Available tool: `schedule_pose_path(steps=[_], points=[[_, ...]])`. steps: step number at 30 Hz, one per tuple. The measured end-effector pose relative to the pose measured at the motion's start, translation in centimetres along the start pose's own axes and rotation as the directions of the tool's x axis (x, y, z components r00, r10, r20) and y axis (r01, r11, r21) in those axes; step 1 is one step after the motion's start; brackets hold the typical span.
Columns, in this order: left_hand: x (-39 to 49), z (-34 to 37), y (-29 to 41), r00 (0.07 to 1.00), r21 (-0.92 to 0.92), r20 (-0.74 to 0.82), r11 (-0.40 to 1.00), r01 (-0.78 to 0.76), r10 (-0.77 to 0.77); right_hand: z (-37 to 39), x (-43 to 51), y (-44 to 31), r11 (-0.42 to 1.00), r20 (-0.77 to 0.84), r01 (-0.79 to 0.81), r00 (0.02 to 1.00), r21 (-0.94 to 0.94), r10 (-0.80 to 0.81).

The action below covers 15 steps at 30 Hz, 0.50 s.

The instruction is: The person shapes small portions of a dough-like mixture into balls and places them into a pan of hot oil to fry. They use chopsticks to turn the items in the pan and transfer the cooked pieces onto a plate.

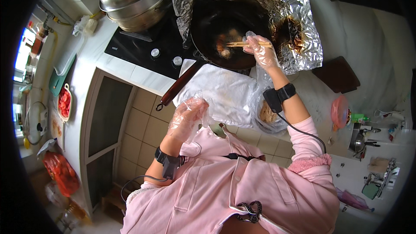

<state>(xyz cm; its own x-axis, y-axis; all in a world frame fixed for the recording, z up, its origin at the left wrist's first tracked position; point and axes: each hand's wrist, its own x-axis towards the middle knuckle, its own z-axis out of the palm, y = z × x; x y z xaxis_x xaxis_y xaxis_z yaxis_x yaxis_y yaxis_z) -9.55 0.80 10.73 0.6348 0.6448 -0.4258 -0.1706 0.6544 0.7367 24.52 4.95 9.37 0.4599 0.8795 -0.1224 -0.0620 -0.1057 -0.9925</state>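
My right hand [261,52], in a clear plastic glove, grips wooden chopsticks [240,44] over a dark wok [208,22]. Their tips reach several browned food pieces [223,49] in the wok's bottom; whether they pinch one, I cannot tell. My left hand [188,117], gloved likewise, hovers near the front edge of a white cloth [221,87]. Its fingers are drawn together and no object shows in them. The wok's wooden handle [182,83] points towards me, left of the cloth. Under my right forearm, a plastic-lined container [269,112] with a pale, pasty food is partly covered.
Crumpled aluminium foil [305,29] stands around the wok's back and right side. A lidded steel steamer [136,3] occupies the left of the black cooktop [136,55]. A dark brown board [338,74] lies at right; a dish of red food [65,102] sits far left.
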Motion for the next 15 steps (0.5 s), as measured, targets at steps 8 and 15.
schedule_pose_path(steps=[8, 15], points=[[0.5, -1.3, 1.0, 0.997, -0.049, 0.075, 0.998, 0.032, -0.029, 3.2, 2.3, 0.2, 0.977, 0.046, 0.055, 0.998, -0.204, -0.046], [1.2, -2.1, 1.4, 0.988, -0.063, 0.147, 0.996, 0.056, -0.047, 4.7, 2.0, -0.6, 0.992, 0.057, 0.116, 0.992, -0.048, -0.113]])
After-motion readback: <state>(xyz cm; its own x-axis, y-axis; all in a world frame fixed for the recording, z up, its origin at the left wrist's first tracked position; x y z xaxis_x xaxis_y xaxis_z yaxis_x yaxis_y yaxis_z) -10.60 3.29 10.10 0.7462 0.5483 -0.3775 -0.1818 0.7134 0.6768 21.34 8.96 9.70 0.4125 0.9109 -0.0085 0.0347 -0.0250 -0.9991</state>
